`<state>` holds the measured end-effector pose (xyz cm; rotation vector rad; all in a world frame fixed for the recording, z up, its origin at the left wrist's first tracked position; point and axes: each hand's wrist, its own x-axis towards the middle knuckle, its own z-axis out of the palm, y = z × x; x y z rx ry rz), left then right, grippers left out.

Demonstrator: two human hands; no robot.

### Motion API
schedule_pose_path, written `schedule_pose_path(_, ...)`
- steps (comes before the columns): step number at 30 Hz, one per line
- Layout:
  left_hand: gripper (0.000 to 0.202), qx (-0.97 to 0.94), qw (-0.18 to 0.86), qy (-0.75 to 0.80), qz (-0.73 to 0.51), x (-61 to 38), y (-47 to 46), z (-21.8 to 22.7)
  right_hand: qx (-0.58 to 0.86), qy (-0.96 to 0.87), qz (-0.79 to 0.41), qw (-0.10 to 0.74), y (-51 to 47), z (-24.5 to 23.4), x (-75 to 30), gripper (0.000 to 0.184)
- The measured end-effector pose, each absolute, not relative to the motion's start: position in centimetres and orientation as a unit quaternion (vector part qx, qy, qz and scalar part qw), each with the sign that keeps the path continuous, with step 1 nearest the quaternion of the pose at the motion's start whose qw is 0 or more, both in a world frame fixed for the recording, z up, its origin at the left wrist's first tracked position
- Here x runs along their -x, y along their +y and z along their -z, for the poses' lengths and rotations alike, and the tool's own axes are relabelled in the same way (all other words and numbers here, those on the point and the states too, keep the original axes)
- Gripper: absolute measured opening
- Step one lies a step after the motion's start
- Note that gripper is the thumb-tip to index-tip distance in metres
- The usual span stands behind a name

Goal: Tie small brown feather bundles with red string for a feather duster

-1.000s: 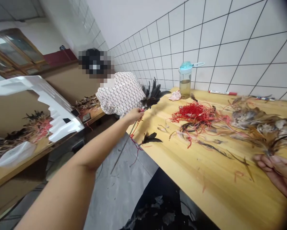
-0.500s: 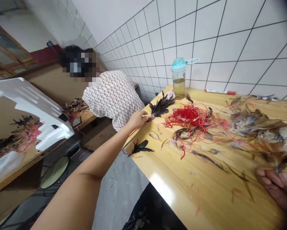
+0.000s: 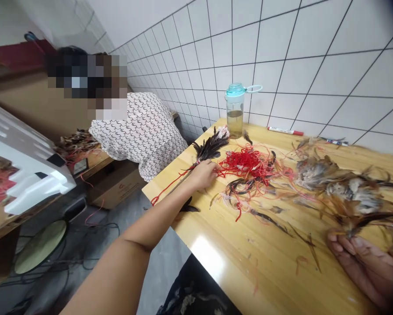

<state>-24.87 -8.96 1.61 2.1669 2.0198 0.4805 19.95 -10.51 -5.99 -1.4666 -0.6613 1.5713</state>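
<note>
Brown feathers [image 3: 349,215] are pinched in the right hand [image 3: 363,262].

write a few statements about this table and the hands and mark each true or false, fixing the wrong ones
1. A tangle of red string lies on the table. True.
2. The right hand is empty. False: its fingers hold brown feathers.
3. The left hand is right by the black feathers. True.
4. The bottle is full to the top. False: the liquid in the bottle reaches only part of the way up.
5. The marker lying near the wall has a green end. False: the marker's coloured end is red.
</note>
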Motion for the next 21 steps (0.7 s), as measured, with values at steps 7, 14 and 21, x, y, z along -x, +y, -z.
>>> schedule_pose_path(7,0.012,-0.638,0.100,0.704,-0.295,26.2,-6.9,-4.4,0.605,-0.235,-0.627,0.431,-10.7,3.4,-19.0,0.044)
schedule_pose_path(14,0.017,-0.542,0.099,0.721,-0.420,26.8,-7.0,-8.8,0.596,-0.233,-0.646,0.415,-10.6,2.1,-18.5,0.041)
schedule_pose_path(21,0.010,-0.553,0.005,0.767,-0.326,28.6,-6.7,-7.1,0.596,-0.170,-0.675,0.400,-11.0,0.4,-17.6,0.044)
